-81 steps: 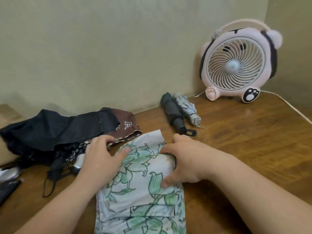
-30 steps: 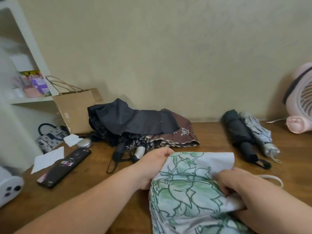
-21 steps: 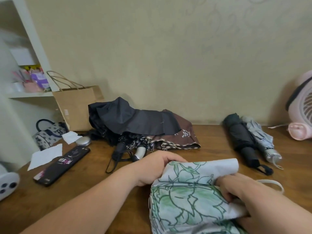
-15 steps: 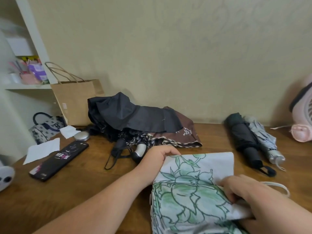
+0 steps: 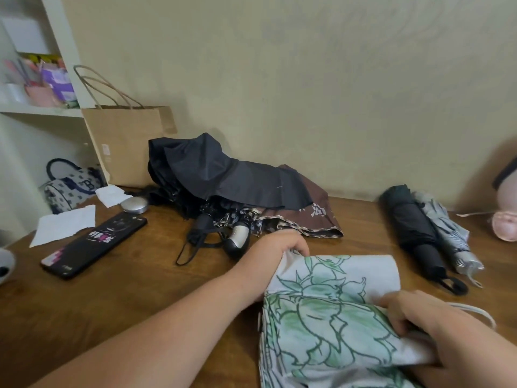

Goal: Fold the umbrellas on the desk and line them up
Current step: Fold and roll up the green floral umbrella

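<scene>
A white umbrella with a green flower print lies loose on the wooden desk at the front. My left hand grips its far left edge with curled fingers. My right hand pinches a flap of the same canopy on the right side. Behind them lies a heap of unfolded umbrellas, a black one over a brown one. Two folded umbrellas lie side by side at the right: a black folded one and a grey patterned one.
A black phone, white paper scraps and a small silver case lie at the left. A brown paper bag stands against the wall beside a white shelf. A pink fan shows at the right edge.
The view swung left from the fan toward the shelf. My right hand shifted from pressing the canopy's middle to pinching a flap on its right. My left hand moved to grip the far left edge.
</scene>
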`<state>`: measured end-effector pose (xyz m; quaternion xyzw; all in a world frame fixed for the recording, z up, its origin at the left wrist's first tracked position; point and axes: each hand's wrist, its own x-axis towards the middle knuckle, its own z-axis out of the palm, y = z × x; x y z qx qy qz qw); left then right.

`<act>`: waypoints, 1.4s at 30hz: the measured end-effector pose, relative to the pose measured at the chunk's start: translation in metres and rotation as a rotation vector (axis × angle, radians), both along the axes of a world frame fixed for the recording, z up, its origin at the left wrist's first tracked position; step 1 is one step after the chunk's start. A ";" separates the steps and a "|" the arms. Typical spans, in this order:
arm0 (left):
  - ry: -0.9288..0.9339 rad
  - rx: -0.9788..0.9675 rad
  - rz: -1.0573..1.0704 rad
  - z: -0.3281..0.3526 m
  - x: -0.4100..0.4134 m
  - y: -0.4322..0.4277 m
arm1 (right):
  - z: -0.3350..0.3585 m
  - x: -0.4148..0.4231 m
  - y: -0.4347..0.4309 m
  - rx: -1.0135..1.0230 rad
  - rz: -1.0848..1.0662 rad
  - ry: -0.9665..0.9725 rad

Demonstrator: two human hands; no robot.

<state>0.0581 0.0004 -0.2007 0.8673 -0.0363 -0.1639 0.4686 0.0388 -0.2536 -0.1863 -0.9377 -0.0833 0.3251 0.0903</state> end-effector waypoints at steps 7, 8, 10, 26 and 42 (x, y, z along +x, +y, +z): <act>-0.695 -0.050 0.086 -0.014 -0.031 0.029 | -0.004 -0.064 -0.032 0.359 0.213 -0.588; -0.673 -0.039 0.105 -0.013 -0.025 0.029 | -0.006 -0.065 -0.035 0.363 0.215 -0.596; -0.546 -0.023 0.153 -0.008 -0.025 0.025 | 0.001 -0.065 -0.031 0.398 0.218 -0.560; -0.227 -0.062 -0.117 0.008 -0.034 0.024 | 0.012 -0.068 -0.029 0.342 0.224 -0.564; -0.144 -0.295 0.098 0.006 -0.041 0.007 | 0.012 -0.074 -0.027 0.603 0.265 -0.764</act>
